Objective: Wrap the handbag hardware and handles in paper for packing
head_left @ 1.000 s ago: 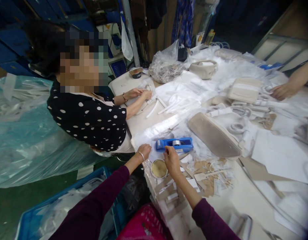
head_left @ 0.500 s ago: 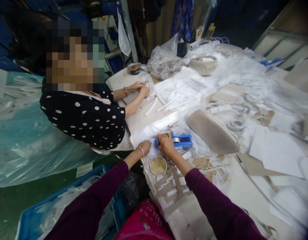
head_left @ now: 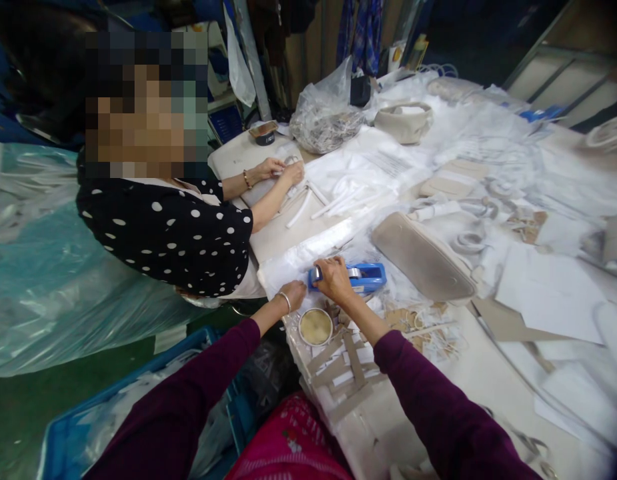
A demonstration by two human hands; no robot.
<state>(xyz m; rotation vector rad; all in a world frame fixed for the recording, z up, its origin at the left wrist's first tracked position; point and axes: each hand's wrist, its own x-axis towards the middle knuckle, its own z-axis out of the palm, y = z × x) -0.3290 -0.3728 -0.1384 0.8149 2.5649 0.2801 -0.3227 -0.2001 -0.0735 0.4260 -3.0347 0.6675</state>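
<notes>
The right hand (head_left: 333,279) rests on the near end of the blue tape dispenser (head_left: 361,275), fingers curled over it; whether the grip pinches tape cannot be told. The dispenser sits on clear plastic sheeting (head_left: 308,257) near the worktop's (head_left: 468,373) left edge. The left hand (head_left: 294,293) lies loosely closed on the sheeting by that edge, holding nothing visible. In my judgement, steadying the dispenser and drawing tape level would serve best. A round tin (head_left: 315,327) and card strips (head_left: 348,363) crowd the near side; a beige pouch (head_left: 422,257) limits room rightward. A co-worker's hands (head_left: 281,170) work well apart.
</notes>
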